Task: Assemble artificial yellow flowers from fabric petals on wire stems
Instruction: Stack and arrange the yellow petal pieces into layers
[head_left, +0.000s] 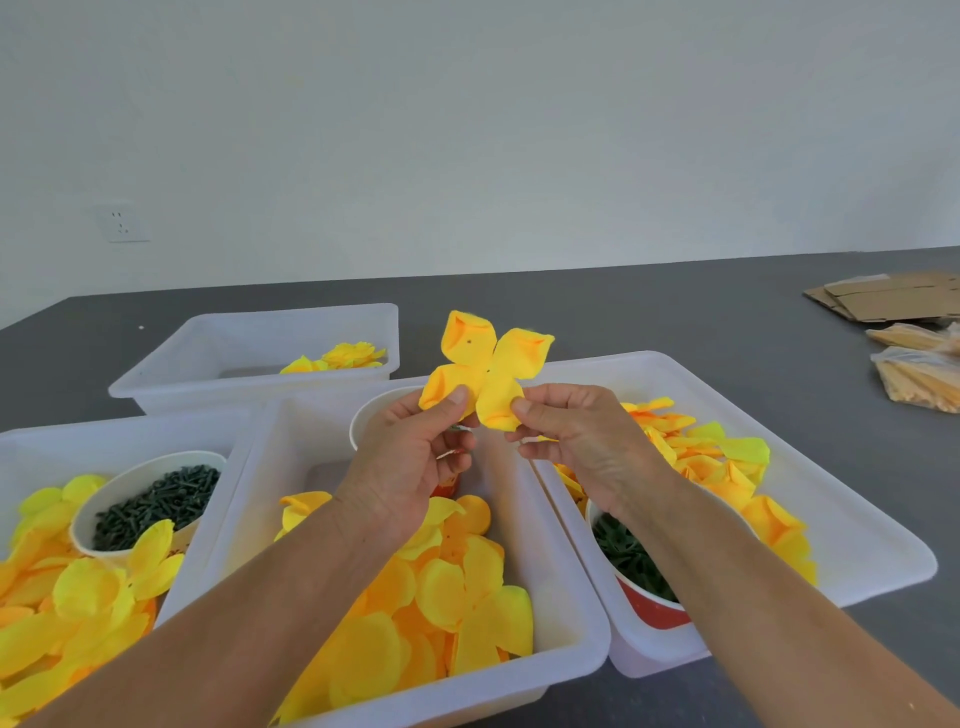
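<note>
Both hands hold a four-petal yellow fabric piece (485, 374) above the middle bin (270, 467). The left hand (410, 457) has its grip pinched on the near-left petal, and the right hand (582, 441) is pinched on the near-right one.

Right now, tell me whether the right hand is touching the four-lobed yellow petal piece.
Touching. The head view shows the right hand pinching the petal piece at its lower right lobe, thumb tip pressed on the fabric.
</note>
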